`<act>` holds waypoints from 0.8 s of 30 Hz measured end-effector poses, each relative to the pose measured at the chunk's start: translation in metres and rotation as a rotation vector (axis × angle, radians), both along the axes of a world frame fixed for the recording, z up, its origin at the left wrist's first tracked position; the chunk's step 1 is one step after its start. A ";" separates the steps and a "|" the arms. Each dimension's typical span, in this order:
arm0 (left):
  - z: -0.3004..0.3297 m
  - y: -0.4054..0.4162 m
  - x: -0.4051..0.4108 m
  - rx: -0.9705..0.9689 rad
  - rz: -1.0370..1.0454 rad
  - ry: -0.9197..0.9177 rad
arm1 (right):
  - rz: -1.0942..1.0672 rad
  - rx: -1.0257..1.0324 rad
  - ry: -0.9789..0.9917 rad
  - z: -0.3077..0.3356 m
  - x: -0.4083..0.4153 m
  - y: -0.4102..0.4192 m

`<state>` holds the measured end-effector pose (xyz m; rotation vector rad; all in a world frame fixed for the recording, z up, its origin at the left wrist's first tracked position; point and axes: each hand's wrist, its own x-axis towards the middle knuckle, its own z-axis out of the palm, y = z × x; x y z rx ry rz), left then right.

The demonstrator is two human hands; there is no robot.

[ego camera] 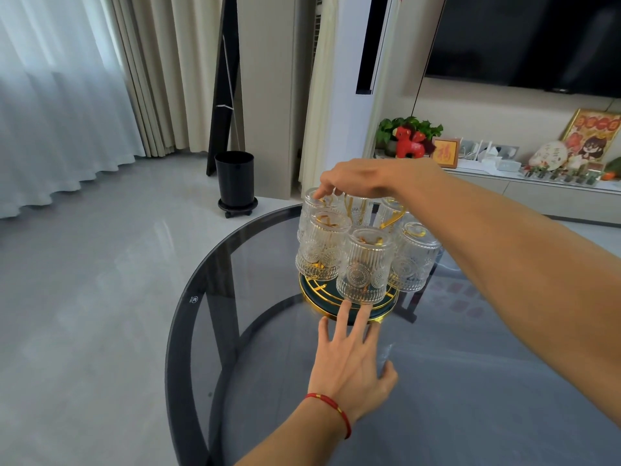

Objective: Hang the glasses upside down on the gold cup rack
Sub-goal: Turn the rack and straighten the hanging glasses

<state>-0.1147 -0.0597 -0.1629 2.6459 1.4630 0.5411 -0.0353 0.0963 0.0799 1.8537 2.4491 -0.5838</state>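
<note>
Crowding rack (349, 302) w/ glasses (364, 264), both hands (349, 361) close

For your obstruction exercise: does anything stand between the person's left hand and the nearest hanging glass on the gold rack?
Nothing visible does. The left hand lies open on the glass table, fingertips at the rack's gold-rimmed base, directly below the nearest glass. The right hand is over the far glasses, out of that path.

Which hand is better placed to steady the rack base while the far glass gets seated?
Left. The left hand lies open with fingertips at the rack base rim; the right hand is busy up top, fingers on the far-left glass.
</note>
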 end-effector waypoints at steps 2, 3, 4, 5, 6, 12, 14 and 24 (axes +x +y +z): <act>0.000 0.000 0.000 -0.001 0.000 0.001 | -0.005 -0.013 -0.005 0.000 -0.004 0.001; 0.000 0.000 0.000 -0.004 -0.002 0.002 | -0.005 -0.018 -0.012 0.001 -0.006 0.001; -0.001 0.000 0.000 -0.007 -0.002 0.004 | -0.005 -0.018 -0.022 0.001 -0.008 0.001; -0.001 0.000 0.000 -0.006 -0.002 0.006 | -0.006 -0.014 -0.033 0.001 -0.009 0.001; -0.001 0.000 0.000 -0.004 -0.001 0.005 | -0.009 -0.008 -0.040 0.001 -0.010 0.001; -0.002 0.001 0.001 -0.026 -0.001 0.000 | -0.037 0.059 -0.051 -0.002 -0.011 0.001; -0.003 0.002 0.001 -0.025 0.000 0.000 | -0.028 0.085 -0.055 -0.003 -0.011 0.001; -0.003 0.002 0.001 -0.026 -0.003 -0.010 | -0.049 0.250 0.050 -0.008 -0.010 0.003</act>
